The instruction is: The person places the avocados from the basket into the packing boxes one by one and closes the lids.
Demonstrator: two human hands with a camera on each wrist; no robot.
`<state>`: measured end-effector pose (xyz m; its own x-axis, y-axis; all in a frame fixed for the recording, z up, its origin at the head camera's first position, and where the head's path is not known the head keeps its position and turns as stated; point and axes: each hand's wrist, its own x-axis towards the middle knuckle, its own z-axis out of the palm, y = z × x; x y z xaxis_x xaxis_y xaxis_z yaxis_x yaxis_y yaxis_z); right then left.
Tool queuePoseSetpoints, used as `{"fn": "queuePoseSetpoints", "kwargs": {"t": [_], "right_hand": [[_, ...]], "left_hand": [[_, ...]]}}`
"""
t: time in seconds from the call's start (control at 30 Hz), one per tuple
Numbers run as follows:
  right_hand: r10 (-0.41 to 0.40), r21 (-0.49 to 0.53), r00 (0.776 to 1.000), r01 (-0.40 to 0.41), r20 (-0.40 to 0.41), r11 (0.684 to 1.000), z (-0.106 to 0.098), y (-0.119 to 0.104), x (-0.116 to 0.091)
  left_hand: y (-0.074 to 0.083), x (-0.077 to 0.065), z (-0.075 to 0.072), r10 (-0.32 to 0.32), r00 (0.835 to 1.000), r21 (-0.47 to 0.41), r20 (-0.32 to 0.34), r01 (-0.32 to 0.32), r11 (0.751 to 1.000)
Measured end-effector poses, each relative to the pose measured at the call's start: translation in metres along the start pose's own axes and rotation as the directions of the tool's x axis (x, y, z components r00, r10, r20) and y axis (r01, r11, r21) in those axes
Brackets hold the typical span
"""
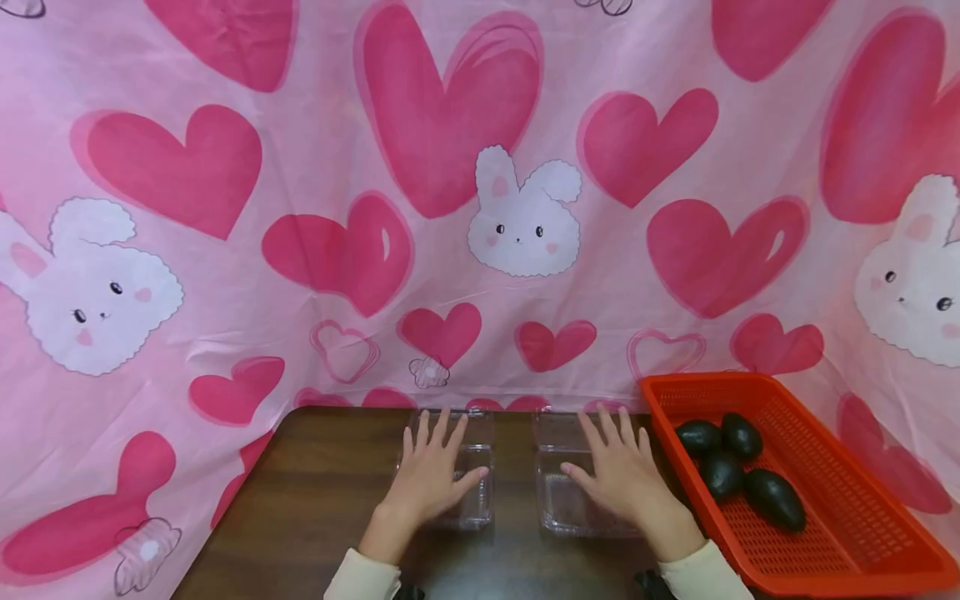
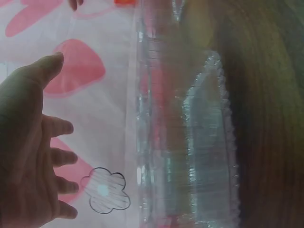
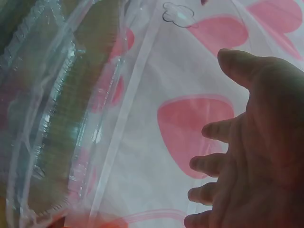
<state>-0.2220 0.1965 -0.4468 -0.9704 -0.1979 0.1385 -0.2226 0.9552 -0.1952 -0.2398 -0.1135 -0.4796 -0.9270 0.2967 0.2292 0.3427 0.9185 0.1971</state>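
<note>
Two clear plastic containers with their hinged lids raised stand side by side on the brown wooden table. My left hand point(image 1: 429, 481) hovers over the left container point(image 1: 477, 492), fingers spread and straight, palm down. Over the right container point(image 1: 558, 500) my right hand point(image 1: 626, 475) is held the same way, thumb pointing inward. Neither hand holds anything. In the left wrist view, the left hand point(image 2: 28, 142) is apart from the ribbed clear plastic point(image 2: 209, 142). The right wrist view shows a gap between the right hand point(image 3: 266, 142) and its container point(image 3: 57, 114).
An orange-red plastic basket point(image 1: 847, 533) stands at the table's right side, with several dark green avocados point(image 1: 776, 500) inside. Pink cloth point(image 1: 525, 300) printed with hearts and rabbits hangs behind and along both sides. Wooden table top point(image 1: 300, 517) extends left of the containers.
</note>
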Motion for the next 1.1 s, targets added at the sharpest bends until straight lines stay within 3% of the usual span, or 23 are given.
{"fn": "queuePoseSetpoints", "kwargs": {"t": [0.23, 0.57, 1.1], "right_hand": [[-0.03, -0.029, 0.999, 0.029, -0.038, 0.999, -0.01, 0.004, 0.004], [-0.056, -0.062, 0.991, 0.049, -0.12, 0.997, -0.028, 0.018, 0.009], [-0.025, -0.085, 0.997, 0.019, -0.074, 0.996, -0.055, 0.065, 0.011]], "left_hand": [[0.0, 0.0, -0.01, -0.012, 1.0, -0.004, 0.02, 0.013, 1.0], [-0.014, 0.0, -0.015, -0.029, 1.0, 0.0, 0.002, 0.029, 1.0], [-0.034, -0.003, -0.019, -0.054, 0.998, -0.038, 0.031, 0.055, 0.998]]}}
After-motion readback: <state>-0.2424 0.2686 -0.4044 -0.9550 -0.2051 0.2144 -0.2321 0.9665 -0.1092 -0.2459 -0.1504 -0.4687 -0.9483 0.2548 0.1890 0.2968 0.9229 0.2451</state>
